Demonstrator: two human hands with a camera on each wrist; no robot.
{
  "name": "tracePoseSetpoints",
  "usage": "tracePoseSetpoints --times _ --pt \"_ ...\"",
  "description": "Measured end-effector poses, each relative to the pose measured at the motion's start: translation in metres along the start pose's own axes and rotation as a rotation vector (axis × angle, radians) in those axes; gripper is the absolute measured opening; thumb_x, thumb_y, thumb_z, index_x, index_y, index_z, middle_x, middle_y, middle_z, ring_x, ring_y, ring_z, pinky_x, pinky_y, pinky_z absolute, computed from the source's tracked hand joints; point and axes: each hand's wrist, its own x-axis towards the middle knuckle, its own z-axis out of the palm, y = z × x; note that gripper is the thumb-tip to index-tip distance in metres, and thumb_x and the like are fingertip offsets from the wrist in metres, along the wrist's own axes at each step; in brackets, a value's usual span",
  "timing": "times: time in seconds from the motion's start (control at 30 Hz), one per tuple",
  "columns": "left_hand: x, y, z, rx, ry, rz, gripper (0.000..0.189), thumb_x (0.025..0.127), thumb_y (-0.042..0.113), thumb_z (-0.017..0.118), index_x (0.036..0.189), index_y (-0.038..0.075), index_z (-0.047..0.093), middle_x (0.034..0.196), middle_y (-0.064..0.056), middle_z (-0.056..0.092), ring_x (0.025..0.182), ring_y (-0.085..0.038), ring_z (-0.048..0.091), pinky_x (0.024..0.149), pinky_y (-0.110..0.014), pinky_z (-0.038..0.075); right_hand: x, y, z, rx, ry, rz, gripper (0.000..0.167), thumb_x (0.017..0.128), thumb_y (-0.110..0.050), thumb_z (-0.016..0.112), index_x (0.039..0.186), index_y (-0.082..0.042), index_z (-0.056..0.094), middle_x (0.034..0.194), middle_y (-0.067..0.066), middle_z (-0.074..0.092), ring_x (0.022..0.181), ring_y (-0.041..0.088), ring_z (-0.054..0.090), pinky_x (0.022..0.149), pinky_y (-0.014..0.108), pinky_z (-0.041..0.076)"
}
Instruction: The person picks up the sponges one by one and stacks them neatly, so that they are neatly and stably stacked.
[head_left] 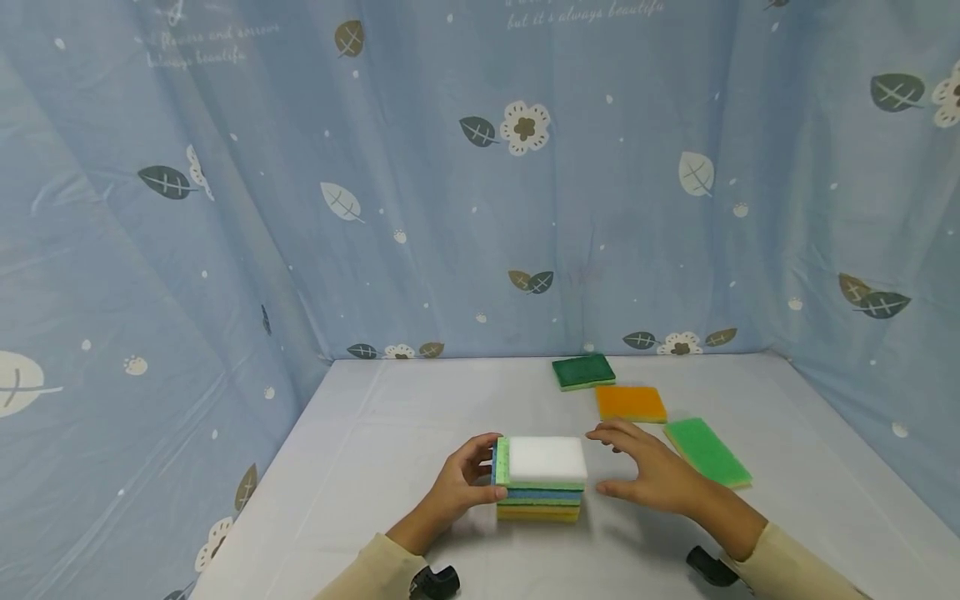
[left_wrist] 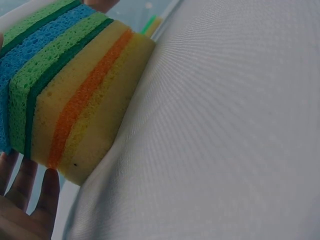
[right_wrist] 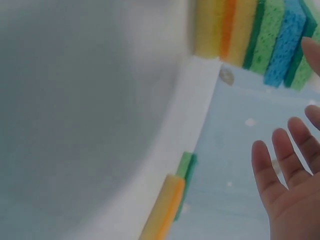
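Left hand (head_left: 463, 481): holds the left end of a stack of sponges (head_left: 542, 494), thumb at the near corner, fingers round the side. Right hand (head_left: 652, 468): wide, thumb parted from fingers, fingertips just beside the stack's right end, a slight gap showing there. Stack stands between the two hands on a white table (head_left: 375, 454); white sponge (head_left: 547, 458) on top, green, blue, orange and yellow layers below. Beyond the right hand: green sponge (head_left: 707, 452) nearest, then orange sponge (head_left: 632, 404), then dark green sponge (head_left: 583, 370) near the blue curtain (head_left: 435, 258).
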Motion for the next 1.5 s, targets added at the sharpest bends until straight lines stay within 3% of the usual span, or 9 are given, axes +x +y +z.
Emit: tracePoseSetpoints --times 0.17,0.27,0.33,0.67,0.97,1.27,1.5 --pt "-0.002 0.015 0.004 0.012 -0.006 0.007 0.070 0.081 0.009 0.078 0.140 -0.002 0.042 0.133 -0.018 0.052 0.120 -0.043 0.046 0.099 -0.049 0.040 -0.008 0.012 0.001 -0.084 0.017 0.038 0.055 0.082 -0.030 0.080 0.131 -0.019 0.058 0.136 -0.002 0.049 0.105 0.023 0.059 0.085 0.045 0.050" --pt "-0.003 0.030 0.008 0.019 -0.010 0.008 0.069 0.082 0.009 0.077 0.139 -0.005 0.042 0.133 -0.022 0.051 0.120 -0.046 0.045 0.099 -0.049 0.040 -0.010 0.018 0.001 -0.130 0.041 0.056 0.051 0.083 -0.026 0.079 0.129 -0.015 0.060 0.133 0.000 0.051 0.112 0.025 0.056 0.091 0.050 0.047" --pt "-0.003 0.031 0.007 0.026 -0.010 0.008 0.069 0.082 0.009 0.077 0.139 -0.005 0.042 0.133 -0.023 0.051 0.120 -0.046 0.046 0.099 -0.048 0.040 -0.012 0.021 0.000 -0.155 0.052 0.073 0.049 0.084 -0.024 0.078 0.129 -0.013 0.061 0.132 0.003 0.052 0.116 0.028 0.053 0.093 0.054 0.045" --pt "-0.001 -0.001 -0.002 0.032 -0.001 0.017 0.070 0.081 0.012 0.078 0.142 0.004 0.043 0.134 -0.016 0.052 0.121 -0.040 0.047 0.098 -0.048 0.041 -0.020 0.044 -0.007 -0.234 0.081 0.113 0.045 0.085 -0.020 0.076 0.127 -0.008 0.062 0.129 0.012 0.054 0.115 0.035 0.054 0.092 0.056 0.045" --pt "-0.002 0.000 -0.001 0.024 -0.009 0.023 0.069 0.082 0.016 0.078 0.141 0.005 0.044 0.134 -0.014 0.053 0.120 -0.038 0.048 0.099 -0.047 0.041 -0.031 0.060 -0.015 -0.317 0.081 0.144 0.045 0.084 -0.019 0.077 0.123 -0.003 0.063 0.121 0.012 0.057 0.110 0.035 0.054 0.091 0.055 0.045" --pt "-0.002 0.001 -0.001 0.021 -0.013 0.027 0.069 0.082 0.017 0.078 0.141 0.005 0.044 0.134 -0.015 0.052 0.121 -0.039 0.047 0.099 -0.047 0.041 -0.038 0.071 -0.026 -0.331 0.043 0.305 0.049 0.086 -0.025 0.074 0.128 -0.003 0.059 0.126 0.016 0.053 0.116 0.040 0.050 0.091 0.059 0.043" --pt "-0.001 0.000 0.000 0.025 -0.014 0.023 0.069 0.082 0.017 0.078 0.141 0.005 0.044 0.133 -0.015 0.053 0.121 -0.038 0.048 0.099 -0.048 0.040 -0.045 0.084 -0.034 -0.354 0.017 0.389 0.055 0.084 -0.024 0.074 0.128 0.001 0.056 0.121 0.023 0.053 0.106 0.043 0.050 0.081 0.059 0.045"
